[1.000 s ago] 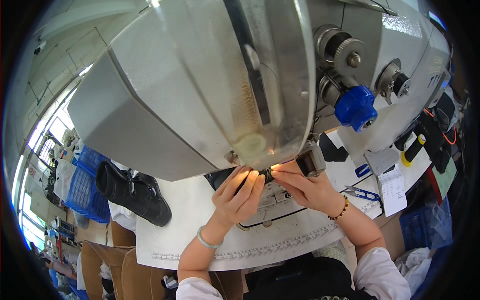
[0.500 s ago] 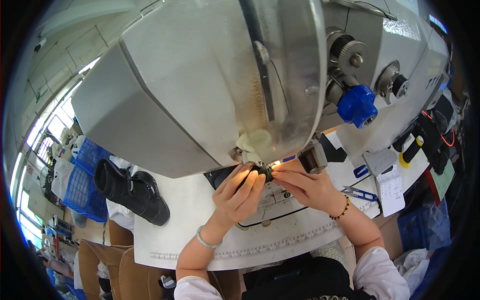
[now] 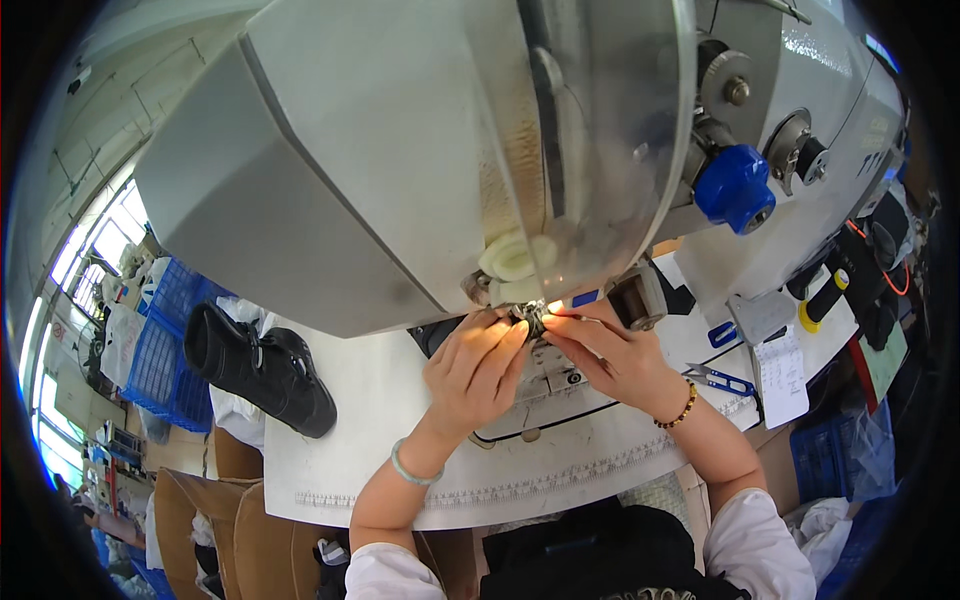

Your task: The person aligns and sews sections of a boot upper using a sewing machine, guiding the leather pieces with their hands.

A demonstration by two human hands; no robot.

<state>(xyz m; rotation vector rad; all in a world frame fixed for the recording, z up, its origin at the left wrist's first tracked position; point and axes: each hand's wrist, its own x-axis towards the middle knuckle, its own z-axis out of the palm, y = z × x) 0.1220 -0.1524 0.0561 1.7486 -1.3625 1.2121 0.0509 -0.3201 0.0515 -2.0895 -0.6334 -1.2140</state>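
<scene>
A large grey sewing machine (image 3: 380,150) fills the upper middle, with its lit needle area low on its head. Just below that light, my left hand (image 3: 475,368) has its fingers drawn together on a small dark piece (image 3: 528,322). From the other side, my right hand (image 3: 612,358) pinches the same piece between thumb and forefinger. The fingers cover much of the piece, so its exact kind is hard to make out. On the white table to the left lies a black boot (image 3: 262,372), its toe toward the front.
Blue-handled thread snips (image 3: 722,380) and a written notepad (image 3: 780,378) lie at the right. Behind them stands a black thread spool (image 3: 824,304) on a yellow base. A printed ruler scale (image 3: 540,480) runs along the table's front edge. Blue crates (image 3: 165,370) stand at far left.
The view has shifted slightly, so the machine head appears larger and farther right. Both hands stay at the needle area; my left fingers have moved closer together and cover more of the dark piece.
</scene>
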